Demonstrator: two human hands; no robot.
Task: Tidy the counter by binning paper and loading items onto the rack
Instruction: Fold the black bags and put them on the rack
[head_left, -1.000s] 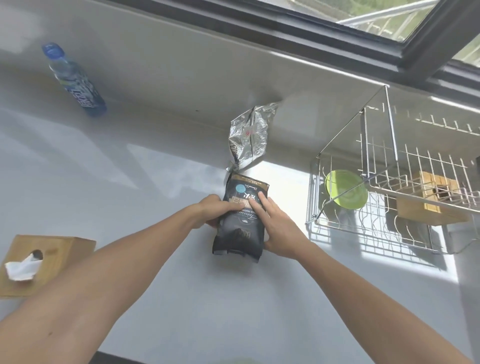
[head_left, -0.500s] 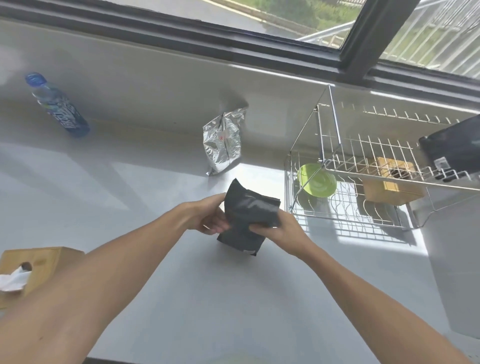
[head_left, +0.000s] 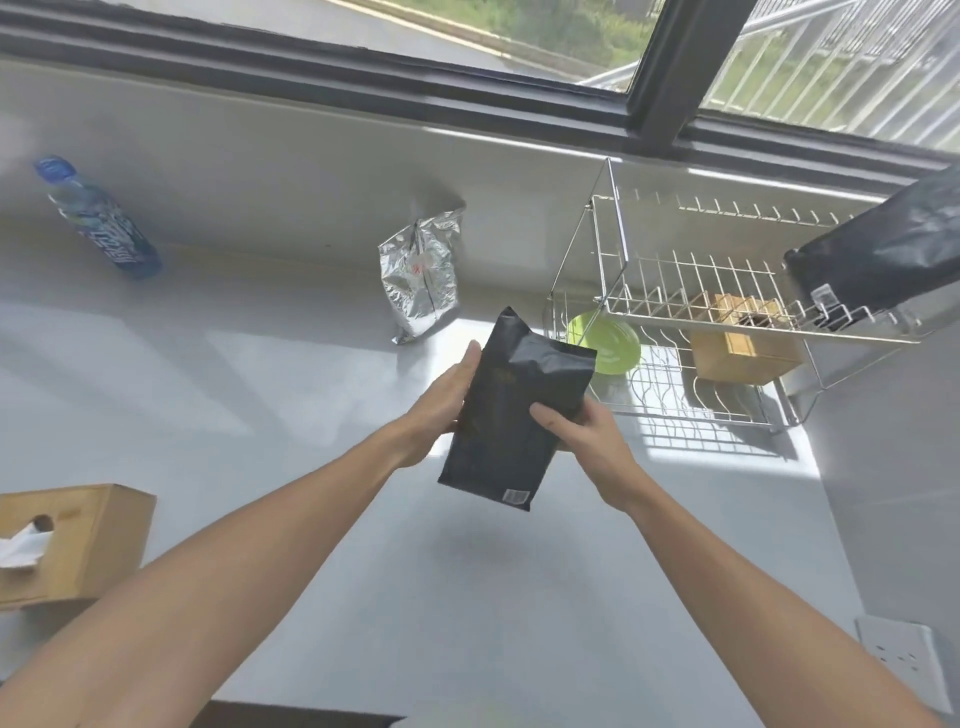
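Above the counter (head_left: 260, 395), black pouch (head_left: 511, 410) clasped between left hand (head_left: 441, 402) and right hand (head_left: 584, 434).

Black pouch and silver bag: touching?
Apart. The head view shows bare counter between the silver bag, standing by the wall, and the black pouch held up in both hands.

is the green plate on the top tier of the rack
No, the green plate stands in the lower tier of the wire dish rack, below the upper shelf that holds a black bag.
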